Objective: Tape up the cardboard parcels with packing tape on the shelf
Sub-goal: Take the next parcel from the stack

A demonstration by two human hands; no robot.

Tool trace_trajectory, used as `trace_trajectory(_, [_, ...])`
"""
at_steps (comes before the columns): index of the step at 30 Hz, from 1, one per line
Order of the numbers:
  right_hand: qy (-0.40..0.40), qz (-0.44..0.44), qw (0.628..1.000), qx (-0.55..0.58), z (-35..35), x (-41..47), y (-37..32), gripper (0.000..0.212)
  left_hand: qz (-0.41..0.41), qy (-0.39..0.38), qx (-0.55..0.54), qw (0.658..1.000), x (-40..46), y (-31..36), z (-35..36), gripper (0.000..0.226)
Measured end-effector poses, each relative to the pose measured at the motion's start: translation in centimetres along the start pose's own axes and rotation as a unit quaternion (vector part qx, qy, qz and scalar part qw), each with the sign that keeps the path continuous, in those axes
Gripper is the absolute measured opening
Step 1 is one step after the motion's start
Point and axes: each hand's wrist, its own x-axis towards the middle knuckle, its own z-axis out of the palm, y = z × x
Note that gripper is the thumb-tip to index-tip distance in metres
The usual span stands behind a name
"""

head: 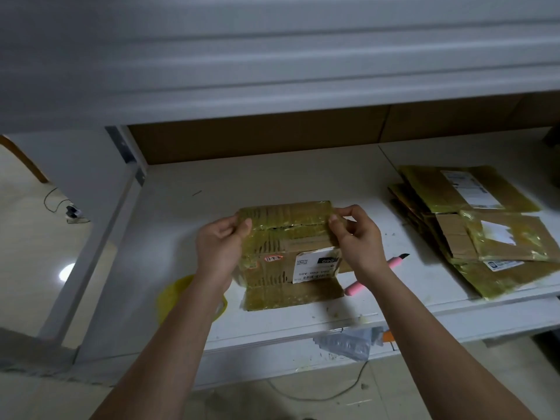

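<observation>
On the shelf [303, 183], hand-held parcel [288, 247].

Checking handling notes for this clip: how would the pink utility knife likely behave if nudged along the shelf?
The pink utility knife lies flat and slim, so it would probably slide, not roll. Its blade tip looks extended, so a push near that end seems risky.

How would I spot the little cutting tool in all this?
Start at the white shelf and find the tape-wrapped cardboard parcel in the middle. Just right of it, partly under the right hand, lies a pink utility knife: the only pink thing there, with a dark blade tip.
</observation>
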Motion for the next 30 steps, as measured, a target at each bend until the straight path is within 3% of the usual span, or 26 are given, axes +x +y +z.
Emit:
trace_trajectory(6, [0.0,0.046,0.998,0.047,-0.2,0.2,0.3,0.011,-0.052,-0.009,-0.05,0.997,0.8,-0.5,-0.4,0.04])
trace_trajectory(12, [-0.011,0.073,0.995,0.062,-0.3,0.5,-0.3,0.008,-0.061,0.006,-0.034,0.998,0.9,-0.2,-0.1,0.036])
trace_trajectory(16, [-0.013,0.064,0.997,0.029,-0.3,-0.1,-0.6,0.004,-0.006,-0.008,0.054,0.998,0.3,0.2,-0.3,0.026])
trace_trajectory(17, [-0.009,0.053,0.999,0.001,-0.2,-0.3,-0.7,0.01,0.021,-0.011,0.093,0.995,0.1,0.4,-0.6,0.03])
trace_trajectory(18, [0.0,0.031,0.998,-0.048,-0.2,-0.3,-0.9,0.019,0.043,-0.017,0.135,0.99,0.1,0.6,-1.0,0.048])
trace_trajectory(20, [0.019,-0.027,0.984,-0.173,-0.4,-0.1,-1.1,0.041,0.057,-0.05,0.228,0.971,0.3,0.8,-1.9,0.105])
trace_trajectory(21, [0.027,-0.051,0.974,-0.218,-0.5,0.1,-1.3,0.049,0.052,-0.059,0.252,0.964,0.6,0.8,-2.5,0.122])
trace_trajectory(22, [0.03,-0.061,0.968,-0.242,-0.5,0.2,-1.5,0.055,0.043,-0.064,0.252,0.965,0.7,1.0,-2.9,0.124])
trace_trajectory(26, [0.043,-0.088,0.953,-0.287,-0.9,0.1,-1.9,0.058,0.067,-0.081,0.224,0.969,0.3,2.2,-5.0,0.061])
trace_trajectory(30, [0.081,-0.177,0.927,-0.321,-0.2,-1.5,-2.9,0.042,0.083,-0.106,0.268,0.954,0.1,1.8,-8.1,0.047])
